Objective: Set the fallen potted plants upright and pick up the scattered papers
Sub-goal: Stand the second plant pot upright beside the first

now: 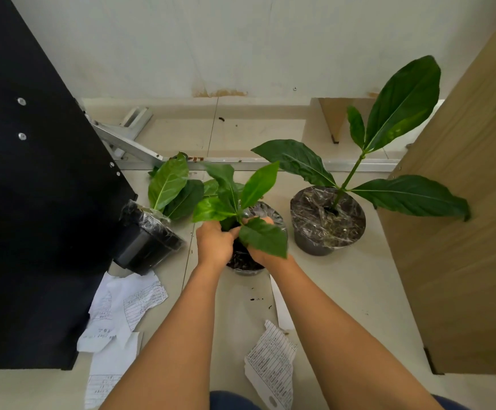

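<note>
Three potted plants are on the tiled floor. The middle pot [266,213], wrapped in clear film, stands upright between my hands. My left hand [212,245] grips its left rim and soil. My right hand [260,253] holds its right side, partly hidden by a leaf. The left black pot [144,242] lies tipped over against a black panel, leaves pointing away from me. The right pot [326,224] stands upright with tall broad leaves. Crumpled printed papers [122,309] lie at the lower left, and another paper [271,369] lies between my forearms.
A black panel [33,202] walls the left side and a wooden panel [462,232] walls the right. A metal rail [270,164] crosses the floor behind the plants. Crumbs of soil [255,298] dot the tile near the middle pot. A white strip [280,306] lies under my right forearm.
</note>
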{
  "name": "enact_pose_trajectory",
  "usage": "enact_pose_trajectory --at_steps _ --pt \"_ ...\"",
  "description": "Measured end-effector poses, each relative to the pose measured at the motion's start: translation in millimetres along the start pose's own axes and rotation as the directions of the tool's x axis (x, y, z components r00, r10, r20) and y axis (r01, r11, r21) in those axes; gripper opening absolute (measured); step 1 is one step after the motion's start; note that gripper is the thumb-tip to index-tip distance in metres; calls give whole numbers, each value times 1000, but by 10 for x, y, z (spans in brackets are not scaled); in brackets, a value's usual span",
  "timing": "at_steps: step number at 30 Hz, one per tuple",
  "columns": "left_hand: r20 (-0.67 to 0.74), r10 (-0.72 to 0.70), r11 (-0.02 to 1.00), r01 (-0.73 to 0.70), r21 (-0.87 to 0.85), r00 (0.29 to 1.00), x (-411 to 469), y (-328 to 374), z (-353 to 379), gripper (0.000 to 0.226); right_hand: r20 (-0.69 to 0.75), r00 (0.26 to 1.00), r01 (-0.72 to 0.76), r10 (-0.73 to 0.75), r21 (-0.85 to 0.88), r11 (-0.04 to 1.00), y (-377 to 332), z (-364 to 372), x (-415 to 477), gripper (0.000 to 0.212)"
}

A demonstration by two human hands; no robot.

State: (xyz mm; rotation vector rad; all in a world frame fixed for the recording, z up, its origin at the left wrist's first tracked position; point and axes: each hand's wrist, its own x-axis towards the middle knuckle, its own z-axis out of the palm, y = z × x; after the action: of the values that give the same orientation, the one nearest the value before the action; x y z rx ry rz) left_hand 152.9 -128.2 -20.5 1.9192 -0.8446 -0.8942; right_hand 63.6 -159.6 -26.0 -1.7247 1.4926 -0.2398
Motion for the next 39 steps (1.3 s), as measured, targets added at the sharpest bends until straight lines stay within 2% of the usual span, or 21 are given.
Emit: enact_pose_trajectory --at_steps 1,3,6,9,10,12,15,17,19,21,22,26,30,33,39 --pt "13 30 999 -30 11 999 -4 8 -16 16 -66 998 15 -13 33 999 1 34 38 37" --pt "17 59 998 -60 6 998 -19 21 -39 10 -144 988 51 -58 -55 997 -15 83 28 28" --pt "12 102 994 -102 33 995 -46 21 -41 8 -162 975 131 -154 -148 980 -29 20 -45 26" --pt "23 109 990 -111 88 994 -102 56 -63 10 -168 973 125 -156 -180 976 37 10 -80 24" --pt "24 113 990 -114 81 993 -119 57 -70 7 -208 969 100 -136 -174 980 62 5 -85 20" --pt "14 141 987 -142 76 990 -135 39 -78 2 -325 946 -34 -19 -157 987 81 -7 -148 30" --pt "-26 97 986 -93 139 995 -140 -28 -67 21 -454 864 -275 218 -61 960 85 24 -283 41" --pt "-40 55 973 -45 228 998 -137 -44 -63 31 -406 829 -382 386 95 919 63 97 -318 47" --pt "-23 28 962 -21 273 999 -130 -53 -66 32 -289 801 -432 525 329 840 50 164 -307 47" --pt "13 3 979 -6 205 1000 -115 -60 -55 25 -212 779 -416 590 529 740 58 182 -261 42" --pt "23 -13 985 9 170 1000 -111 -53 -58 24 -208 770 -406 603 568 715 59 169 -243 39" --pt "18 -59 995 57 87 998 -69 1 -42 16 -254 772 -392 582 531 751 45 40 -117 26" --pt "-41 -95 995 96 37 995 60 86 16 21 -283 814 -328 507 496 804 -6 -93 104 17" --pt "-20 -62 994 63 84 998 178 116 69 23 -278 833 -310 478 480 820 -12 -168 261 24" --pt "27 -109 974 101 205 994 237 46 202 31 -240 827 -347 509 494 797 86 -166 374 26"
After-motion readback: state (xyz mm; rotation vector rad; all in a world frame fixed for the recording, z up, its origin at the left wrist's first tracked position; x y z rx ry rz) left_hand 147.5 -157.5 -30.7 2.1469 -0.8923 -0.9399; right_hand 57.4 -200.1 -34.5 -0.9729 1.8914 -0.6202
